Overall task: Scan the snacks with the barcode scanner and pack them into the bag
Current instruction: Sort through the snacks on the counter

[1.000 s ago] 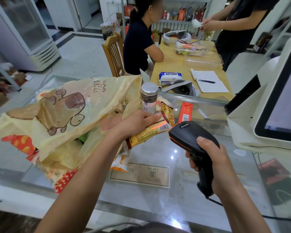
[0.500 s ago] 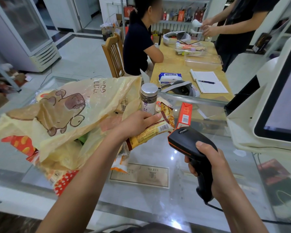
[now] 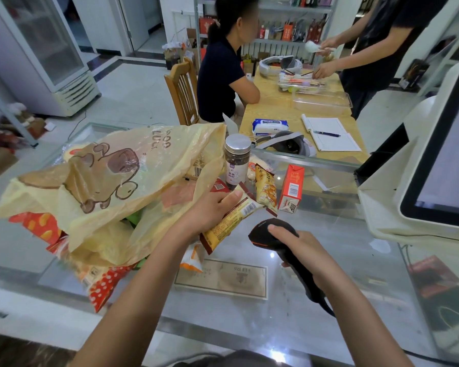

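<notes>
The left hand (image 3: 210, 210) fingers grip a snack bar (image 3: 232, 221) beside the yellow bag (image 3: 112, 181); the right hand (image 3: 308, 250) fingers grip the scanner (image 3: 265, 231), nearer and right. A jar (image 3: 237, 160), packet (image 3: 266, 192) and red carton (image 3: 290, 189) crowd the table (image 3: 329, 300) behind.

Position: head-worn, above the clear glass counter (image 3: 355, 234)
Facing: forward and downward
Nearness: close, wide-angle
Views: one

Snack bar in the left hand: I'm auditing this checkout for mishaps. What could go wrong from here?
The jar stands upright just behind the left hand; swinging the snack bar toward the yellow bag might topple it. The bag lies slumped, with no clear opening in view, so the bar may slide onto the glass counter.
</notes>
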